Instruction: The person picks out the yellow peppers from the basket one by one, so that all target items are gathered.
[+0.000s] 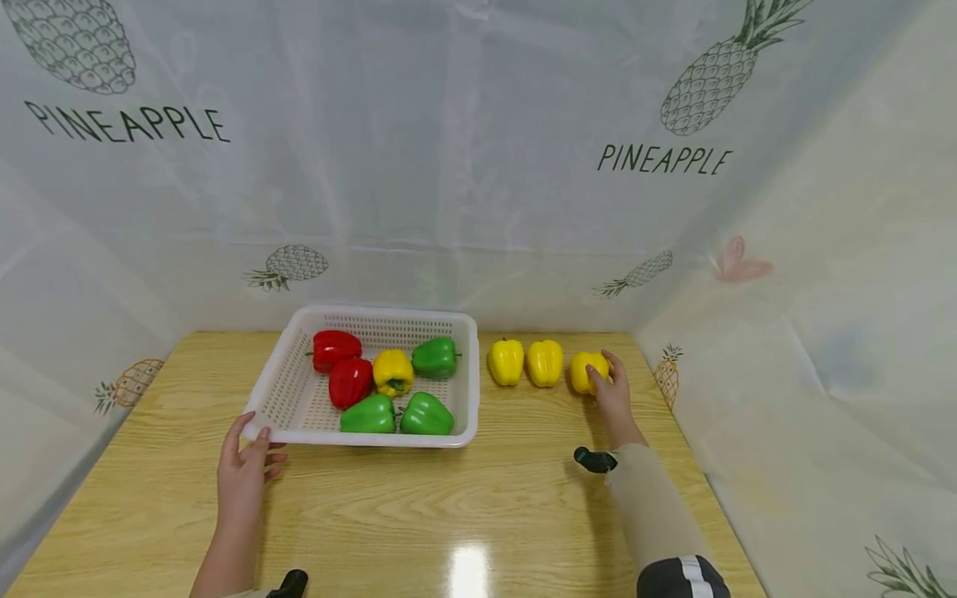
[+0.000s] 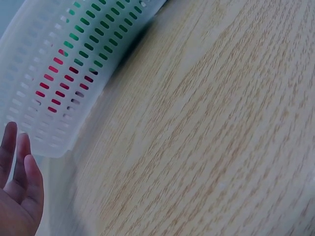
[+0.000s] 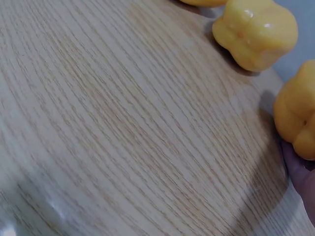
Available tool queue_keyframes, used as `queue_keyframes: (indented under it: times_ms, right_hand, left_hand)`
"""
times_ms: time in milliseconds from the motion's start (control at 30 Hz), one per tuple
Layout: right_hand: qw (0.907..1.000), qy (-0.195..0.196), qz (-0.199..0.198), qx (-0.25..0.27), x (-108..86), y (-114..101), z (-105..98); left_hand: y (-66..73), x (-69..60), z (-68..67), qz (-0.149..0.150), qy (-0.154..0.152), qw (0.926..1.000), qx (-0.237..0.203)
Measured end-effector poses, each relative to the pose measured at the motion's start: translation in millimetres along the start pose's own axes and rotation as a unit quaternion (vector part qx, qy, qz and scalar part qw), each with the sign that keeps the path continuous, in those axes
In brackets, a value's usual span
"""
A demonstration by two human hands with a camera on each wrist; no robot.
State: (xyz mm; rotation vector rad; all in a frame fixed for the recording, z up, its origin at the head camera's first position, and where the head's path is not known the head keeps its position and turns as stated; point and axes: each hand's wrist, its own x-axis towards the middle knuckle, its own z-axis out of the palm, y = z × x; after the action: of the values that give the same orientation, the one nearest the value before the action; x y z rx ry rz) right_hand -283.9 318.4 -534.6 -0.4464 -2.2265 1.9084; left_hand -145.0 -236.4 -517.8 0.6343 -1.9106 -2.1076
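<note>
My right hand [image 1: 615, 399] grips a yellow pepper [image 1: 587, 373], the rightmost of three in a row on the table; in the right wrist view that pepper [image 3: 299, 110] sits at the right edge against the hand [image 3: 304, 179]. Two more yellow peppers [image 1: 506, 362] [image 1: 545, 363] stand to its left. At the near left corner of the white basket [image 1: 366, 437], my left hand [image 1: 242, 473] touches the rim with its fingers spread; the left wrist view shows its fingers [image 2: 33, 179] beside the basket wall [image 2: 54, 142]. Red, green and yellow peppers lie in the basket.
The wooden table [image 1: 419, 498] meets a pineapple-print curtain [image 1: 463, 166] behind the basket and the row of peppers. The same sheeting [image 1: 807, 399] runs along the right side. Black straps hang near both wrists.
</note>
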Motion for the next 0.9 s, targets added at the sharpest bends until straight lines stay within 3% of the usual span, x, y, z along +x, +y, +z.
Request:
queue_keyframes:
  times_ms: [467, 767, 900]
  right_hand:
    - [0.9989, -0.017, -0.004, -0.043, 5.9, -1.0, -0.3]
    - [0.9903, -0.042, -0.01, -0.132, 8.8, -2.0, -2.8]
    - [0.9898, -0.04, -0.009, -0.136, 9.4, -1.5, -4.0]
  left_hand:
    - [-2.5, 0.9, -1.3, 0.0, -0.007, 0.9999, -0.009]
    - [-3.5, 1.7, -0.7, -0.006, -0.003, 1.0, -0.006]
    - [-0.4, 0.9, 0.4, -0.019, 0.003, 0.9998, -0.008]
